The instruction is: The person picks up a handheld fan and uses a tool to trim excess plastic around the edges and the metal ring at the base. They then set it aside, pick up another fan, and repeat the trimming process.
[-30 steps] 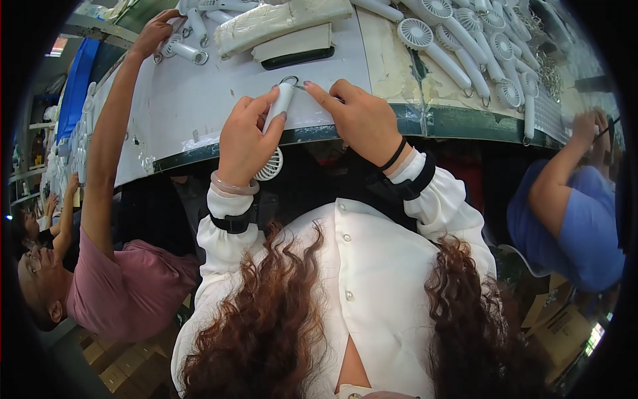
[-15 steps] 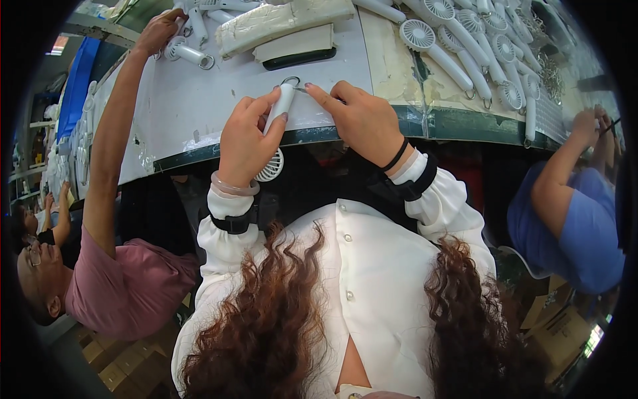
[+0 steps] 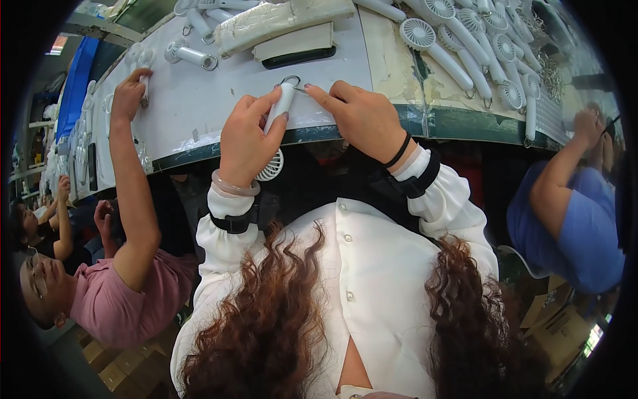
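A white handheld fan (image 3: 282,106) is in my left hand (image 3: 246,143), its handle end pointing away from me. Its round slatted head (image 3: 271,166) hangs below that hand, just off the table's near edge. A metal ring (image 3: 290,80) loops out of the handle's far end. On the right, my right hand (image 3: 367,123) has its index fingertip against a thin metal part beside the ring, its thumb and other fingers curled and partly hidden. I cannot make out whether that part belongs to the ring.
A dark oblong object (image 3: 299,58) and a wrapped pale bar (image 3: 286,26) lie ahead on the white table (image 3: 199,100). Piled fans (image 3: 458,46) fill the far right, and another fan (image 3: 191,55) lies left. Co-workers sit either side; the left one's hand (image 3: 129,96) touches a fan.
The left co-worker's arm has drawn back from the far fans and now has a fan at the table's left. My hands and the fan have barely moved.
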`<state>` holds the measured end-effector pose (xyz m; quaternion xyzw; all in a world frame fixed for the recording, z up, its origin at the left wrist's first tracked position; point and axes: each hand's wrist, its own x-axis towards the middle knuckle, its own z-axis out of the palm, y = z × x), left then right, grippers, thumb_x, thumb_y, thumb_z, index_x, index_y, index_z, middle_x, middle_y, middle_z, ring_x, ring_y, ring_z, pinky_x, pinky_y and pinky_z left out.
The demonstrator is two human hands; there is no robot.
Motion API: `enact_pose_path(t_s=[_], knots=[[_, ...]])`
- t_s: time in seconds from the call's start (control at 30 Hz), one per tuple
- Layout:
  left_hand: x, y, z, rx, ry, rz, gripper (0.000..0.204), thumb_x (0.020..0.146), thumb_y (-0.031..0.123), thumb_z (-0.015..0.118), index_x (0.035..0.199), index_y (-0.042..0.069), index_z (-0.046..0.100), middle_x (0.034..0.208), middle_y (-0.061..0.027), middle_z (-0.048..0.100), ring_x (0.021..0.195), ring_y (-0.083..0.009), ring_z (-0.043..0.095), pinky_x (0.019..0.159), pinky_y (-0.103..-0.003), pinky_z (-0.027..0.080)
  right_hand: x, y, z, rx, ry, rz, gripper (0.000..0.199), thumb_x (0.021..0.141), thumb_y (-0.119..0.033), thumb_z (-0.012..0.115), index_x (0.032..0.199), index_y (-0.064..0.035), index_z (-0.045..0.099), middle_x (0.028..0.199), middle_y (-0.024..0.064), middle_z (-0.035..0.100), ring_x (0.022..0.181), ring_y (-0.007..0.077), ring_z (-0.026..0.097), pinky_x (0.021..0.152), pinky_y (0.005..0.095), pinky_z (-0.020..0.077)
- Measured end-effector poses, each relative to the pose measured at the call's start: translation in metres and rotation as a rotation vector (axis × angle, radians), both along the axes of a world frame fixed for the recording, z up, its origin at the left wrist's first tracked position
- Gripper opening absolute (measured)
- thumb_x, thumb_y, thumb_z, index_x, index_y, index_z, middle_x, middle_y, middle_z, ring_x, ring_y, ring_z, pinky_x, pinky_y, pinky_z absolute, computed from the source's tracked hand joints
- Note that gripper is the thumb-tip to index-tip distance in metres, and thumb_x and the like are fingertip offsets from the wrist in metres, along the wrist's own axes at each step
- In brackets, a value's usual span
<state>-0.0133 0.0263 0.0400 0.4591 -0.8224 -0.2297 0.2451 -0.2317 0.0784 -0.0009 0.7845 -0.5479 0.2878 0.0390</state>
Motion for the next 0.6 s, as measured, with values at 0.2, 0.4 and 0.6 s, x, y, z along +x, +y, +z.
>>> enact_pose_path(t_s=[0.2,0.4,0.6], knots=[[0.000,-0.001,-0.002,-0.004,0.011,0.009,0.041,0.084,0.015,0.073,0.124,0.008,0.069,0.084,-0.0083,0.058,0.069,-0.0192,0.057,0.066,-0.031,0.049,0.001,0.003,0.002,0.017,0.035,0.008,0.058,0.081,-0.005,0.065,0.136,-0.0217,0.061,0.092,0.0027,0.059,0.077,0.0200,0.065,0.061,0.0317,0.0541],[0.008,-0.007,-0.004,0.109,0.095,-0.001,0.039,0.086,0.015,0.073,0.122,0.003,0.069,0.087,-0.0088,0.062,0.071,-0.0167,0.058,0.068,-0.030,0.050,0.006,0.004,0.003,-0.055,0.062,-0.025,0.060,0.080,-0.006,0.066,0.137,-0.0228,0.061,0.096,0.0030,0.057,0.080,0.0191,0.064,0.060,0.0313,0.0530],[0.014,-0.007,-0.009,0.311,0.270,0.004,0.038,0.088,0.014,0.072,0.124,0.000,0.067,0.089,-0.0068,0.063,0.076,-0.0137,0.060,0.071,-0.028,0.051,0.003,0.005,0.005,-0.150,0.029,-0.024,0.062,0.077,-0.004,0.066,0.137,-0.0223,0.062,0.094,0.0026,0.058,0.074,0.0193,0.061,0.060,0.0313,0.0530]])
